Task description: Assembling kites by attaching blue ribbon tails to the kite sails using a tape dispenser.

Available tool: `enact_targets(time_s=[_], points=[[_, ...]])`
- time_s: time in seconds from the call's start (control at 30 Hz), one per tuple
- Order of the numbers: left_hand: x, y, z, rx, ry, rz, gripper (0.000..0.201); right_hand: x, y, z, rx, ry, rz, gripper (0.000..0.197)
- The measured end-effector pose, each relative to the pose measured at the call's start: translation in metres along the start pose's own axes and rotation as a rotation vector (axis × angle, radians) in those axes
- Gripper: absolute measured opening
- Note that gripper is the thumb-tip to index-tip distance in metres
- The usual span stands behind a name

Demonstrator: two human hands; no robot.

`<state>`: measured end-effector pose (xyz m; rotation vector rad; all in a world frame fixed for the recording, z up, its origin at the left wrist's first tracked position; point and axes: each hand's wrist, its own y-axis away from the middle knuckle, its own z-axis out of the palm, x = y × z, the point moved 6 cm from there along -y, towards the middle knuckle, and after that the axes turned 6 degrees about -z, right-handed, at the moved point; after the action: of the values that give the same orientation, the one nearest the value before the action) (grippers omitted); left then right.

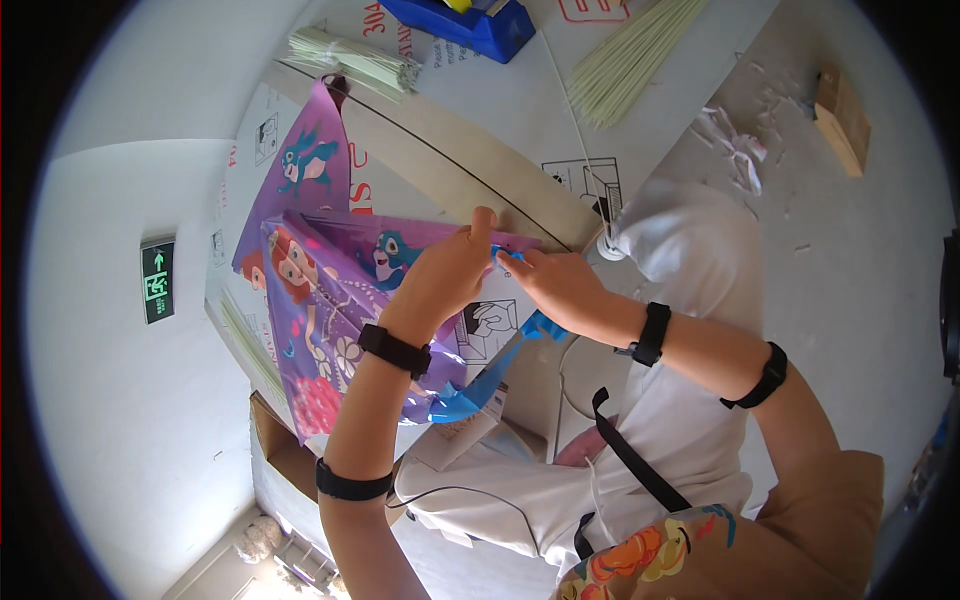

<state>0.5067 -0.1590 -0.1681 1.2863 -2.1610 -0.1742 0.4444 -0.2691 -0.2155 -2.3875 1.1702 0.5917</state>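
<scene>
A purple kite printed with a red-haired figure and blue animals lies over the work surface to the left. At its narrow right-hand corner my left hand is closed on the purple kite fabric, with one finger or thumb pointing up. Right beside it, the fingers of my right hand pinch a bit of blue material at the same corner. From below the hands a shiny blue strip hangs in a curve to the lower left, toward my lap. The fingertips partly hide what lies between them.
Bundles of thin pale sticks, one tied and one fanned, lie on the printed board surface. A blue tape dispenser stands at the far edge. Scraps and a wooden block lie on the right-hand floor.
</scene>
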Motion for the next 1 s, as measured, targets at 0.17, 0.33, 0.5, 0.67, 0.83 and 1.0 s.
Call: enact_targets(time_s=[0.17,0.33,0.5,0.67,0.83,1.0], points=[[-0.007,-0.012,0.009,-0.063,-0.121,-0.026,0.037,-0.001,-0.001,-0.003,0.012,-0.015,0.008,0.047],[0.001,-0.019,0.007,-0.068,-0.187,-0.002,0.038,0.002,0.0,-0.001,0.01,-0.015,0.029,0.047],[-0.004,-0.02,0.008,-0.081,-0.232,0.005,0.04,-0.002,-0.002,-0.003,-0.003,-0.017,0.027,0.047],[-0.01,-0.018,0.007,-0.108,-0.065,-0.045,0.035,0.0,0.0,0.0,0.011,0.004,0.017,0.05],[-0.025,-0.007,-0.01,-0.023,0.154,-0.158,0.03,-0.002,-0.001,0.003,-0.006,-0.017,0.016,0.05],[-0.041,0.003,-0.018,0.214,0.487,-0.228,0.028,-0.003,-0.001,0.002,0.029,0.004,-0.019,0.052]])
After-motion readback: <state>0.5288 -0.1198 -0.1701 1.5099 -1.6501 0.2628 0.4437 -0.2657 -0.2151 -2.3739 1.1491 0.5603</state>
